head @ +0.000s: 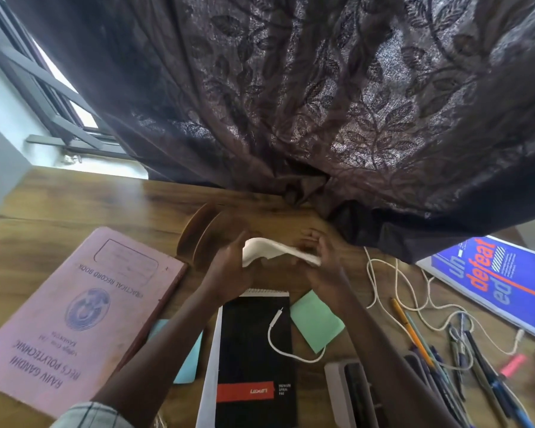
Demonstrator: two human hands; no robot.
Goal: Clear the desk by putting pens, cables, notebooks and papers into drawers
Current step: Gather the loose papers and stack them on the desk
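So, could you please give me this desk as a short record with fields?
hands: left hand and right hand both hold a white paper above the desk
left side: pink record book
centre: black pad, short cable lying across it
notes: green note right of the pad, blue note left of it
right side: pens, long cable, blue book
drawers: none in view
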